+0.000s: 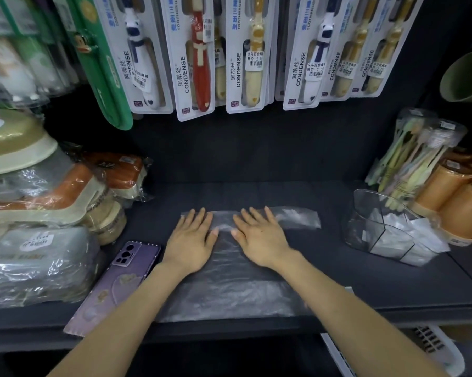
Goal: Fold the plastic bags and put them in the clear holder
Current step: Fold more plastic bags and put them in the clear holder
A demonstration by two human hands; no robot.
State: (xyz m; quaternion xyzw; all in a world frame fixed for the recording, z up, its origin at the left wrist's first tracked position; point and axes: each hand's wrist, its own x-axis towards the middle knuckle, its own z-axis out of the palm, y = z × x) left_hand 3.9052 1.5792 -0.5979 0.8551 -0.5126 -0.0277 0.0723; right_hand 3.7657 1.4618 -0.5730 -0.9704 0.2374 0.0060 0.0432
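From the head camera, one clear plastic bag (229,284) lies flat on the dark shelf (338,281), running from the shelf's front edge away from the person. Its far end spreads into a wider strip that reaches out to the right.

Both hands rest on the far half of the bag. The left hand (191,240) and the right hand (259,238) lie palm down, side by side, with straight, slightly spread fingers. The thumbs point toward each other with a narrow gap between them. Neither hand pinches or grips the film; they only press on it. This looks like smoothing: thin film traps air and slides about, so flat palms would push it down and hold it steady for a clean fold. Whether a fold has already been made under the palms cannot be told, since the film is see-through and wrinkled.

Right of the bag, well apart from it, stands the clear holder (365,205), tilted open toward the person. Folded bags (409,240) already sit in it, so part of the job seems done.

Just left of the bag, beside the left wrist, lies a purple phone (115,284). Farther left of the bag are wrapped packs (39,268). Beyond the bag and above it hang toothbrush cards (245,55).
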